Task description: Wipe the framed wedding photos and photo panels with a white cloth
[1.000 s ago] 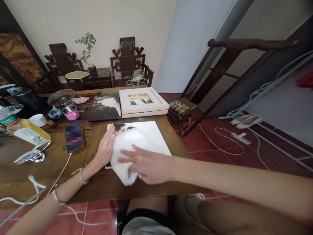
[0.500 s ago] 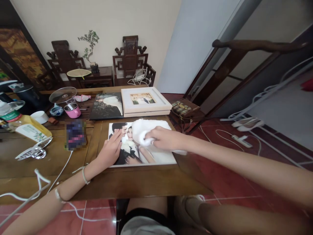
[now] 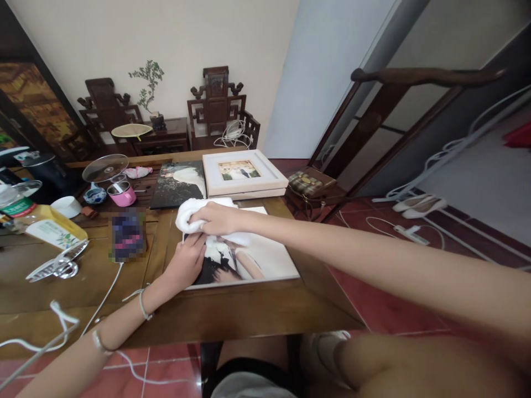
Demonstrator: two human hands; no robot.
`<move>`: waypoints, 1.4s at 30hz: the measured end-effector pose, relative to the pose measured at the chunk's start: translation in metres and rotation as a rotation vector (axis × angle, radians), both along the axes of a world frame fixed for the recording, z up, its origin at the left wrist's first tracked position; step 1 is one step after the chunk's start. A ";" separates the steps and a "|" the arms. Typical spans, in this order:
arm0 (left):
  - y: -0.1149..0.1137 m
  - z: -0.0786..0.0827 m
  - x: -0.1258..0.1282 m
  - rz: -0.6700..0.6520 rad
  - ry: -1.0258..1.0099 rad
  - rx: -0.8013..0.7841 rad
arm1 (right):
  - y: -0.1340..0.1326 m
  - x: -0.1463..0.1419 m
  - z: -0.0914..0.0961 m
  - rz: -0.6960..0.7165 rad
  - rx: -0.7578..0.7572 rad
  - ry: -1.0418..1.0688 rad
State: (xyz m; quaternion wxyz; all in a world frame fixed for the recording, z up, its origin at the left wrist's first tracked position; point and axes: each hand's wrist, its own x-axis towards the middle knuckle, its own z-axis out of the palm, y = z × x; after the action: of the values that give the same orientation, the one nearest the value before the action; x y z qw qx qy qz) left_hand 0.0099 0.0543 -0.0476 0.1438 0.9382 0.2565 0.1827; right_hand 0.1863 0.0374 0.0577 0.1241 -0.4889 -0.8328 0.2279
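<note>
A large photo print (image 3: 257, 262) of a couple lies flat on the wooden table (image 3: 232, 312) in front of me. My right hand (image 3: 218, 219) is closed on a white cloth (image 3: 188, 213) and presses it on the print's far left corner. My left hand (image 3: 186, 262) lies flat with fingers together on the print's left edge, holding it down.
Behind the print lie a dark photo (image 3: 178, 184) and a white framed picture (image 3: 243, 173). A pink cup (image 3: 121, 194), a small fan (image 3: 105, 167), a phone (image 3: 126, 235), a yellow pack (image 3: 50, 229) and white cables (image 3: 62, 320) are on the left. A bag (image 3: 313, 182) sits on a chair to the right.
My right hand has swept the cloth from the print's near left edge up over its far side and across to the far left corner. My left hand has slid a little nearer along the edge.
</note>
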 end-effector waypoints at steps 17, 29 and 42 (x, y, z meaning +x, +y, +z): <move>0.001 -0.004 -0.004 -0.005 -0.031 -0.040 | -0.020 0.051 -0.022 -0.077 0.030 -0.141; 0.000 -0.006 -0.001 0.028 -0.039 -0.053 | -0.086 0.124 -0.044 -0.289 0.096 -0.344; 0.000 -0.006 0.000 0.004 -0.036 -0.036 | -0.169 0.058 -0.033 0.242 0.058 -0.170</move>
State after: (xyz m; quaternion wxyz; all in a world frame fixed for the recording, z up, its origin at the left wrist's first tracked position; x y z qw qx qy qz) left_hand 0.0101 0.0542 -0.0537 0.1650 0.9314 0.2590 0.1954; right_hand 0.2446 -0.1314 0.0249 0.0386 -0.3986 -0.8995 0.1750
